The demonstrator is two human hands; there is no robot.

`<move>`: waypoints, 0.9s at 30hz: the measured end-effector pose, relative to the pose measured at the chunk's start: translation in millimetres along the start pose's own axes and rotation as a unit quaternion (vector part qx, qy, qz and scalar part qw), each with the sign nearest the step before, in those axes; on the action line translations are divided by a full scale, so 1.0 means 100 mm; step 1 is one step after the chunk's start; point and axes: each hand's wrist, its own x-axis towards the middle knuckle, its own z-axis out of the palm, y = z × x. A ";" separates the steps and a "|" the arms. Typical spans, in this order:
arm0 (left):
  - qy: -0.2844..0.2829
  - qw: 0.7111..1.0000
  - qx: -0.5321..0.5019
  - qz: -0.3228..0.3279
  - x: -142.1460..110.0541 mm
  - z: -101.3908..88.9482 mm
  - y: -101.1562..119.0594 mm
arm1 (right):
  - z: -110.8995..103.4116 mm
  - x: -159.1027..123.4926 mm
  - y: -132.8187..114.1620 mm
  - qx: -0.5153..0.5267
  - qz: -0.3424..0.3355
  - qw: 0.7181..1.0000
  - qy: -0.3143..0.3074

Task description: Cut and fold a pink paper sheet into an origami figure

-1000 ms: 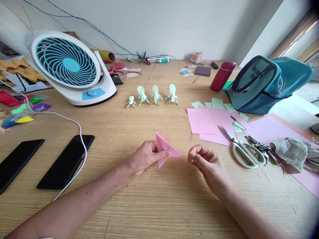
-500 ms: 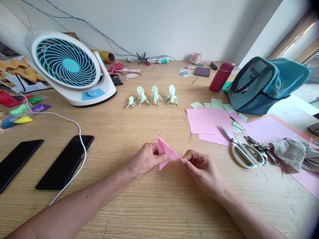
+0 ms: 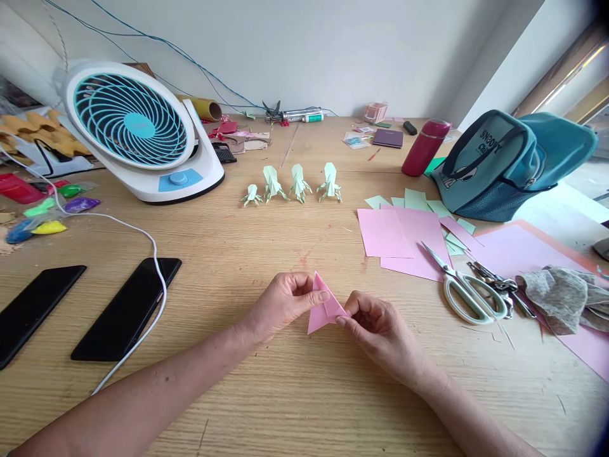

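Observation:
Between my two hands is a piece of folded pink paper (image 3: 323,312), creased into pointed triangular flaps. My left hand (image 3: 291,298) pinches its upper left side, with the thumb lying across the front. At the lower right corner, the thumb and fingertips of my right hand (image 3: 378,327) grip the paper's tip. The fingers behind the paper are partly hidden. Beyond my hands, several pale green folded paper figures (image 3: 299,184) stand in a row on the wooden table (image 3: 266,406).
To the right lie pink sheets (image 3: 385,233), green paper pieces (image 3: 416,200), white-handled scissors (image 3: 469,295), keys (image 3: 499,285) and a grey cloth (image 3: 554,298). A red flask (image 3: 425,149) and teal bag (image 3: 490,165) stand behind. Leftward are a fan (image 3: 137,127), two black phones (image 3: 124,311) and a white cable (image 3: 155,244).
My right hand has come in from the right and taken hold of the pink paper's tip. The paper has tilted, its right point now lower, and shifted slightly right.

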 end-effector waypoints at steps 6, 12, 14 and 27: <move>0.035 0.999 -0.024 0.013 0.03 -0.04 0.05 | 0.00 0.00 -0.03 -0.047 0.003 0.999 -0.025; 0.038 0.997 -0.065 0.015 0.02 -0.01 0.00 | 0.01 -0.01 -0.05 -0.027 0.013 0.999 -0.025; 0.036 0.996 -0.076 0.004 0.01 0.00 0.00 | 0.01 -0.01 -0.05 -0.034 0.015 0.999 -0.033; 0.059 0.991 -0.123 0.009 0.07 -0.05 -0.07 | -0.05 0.04 0.01 0.013 0.034 0.999 -0.016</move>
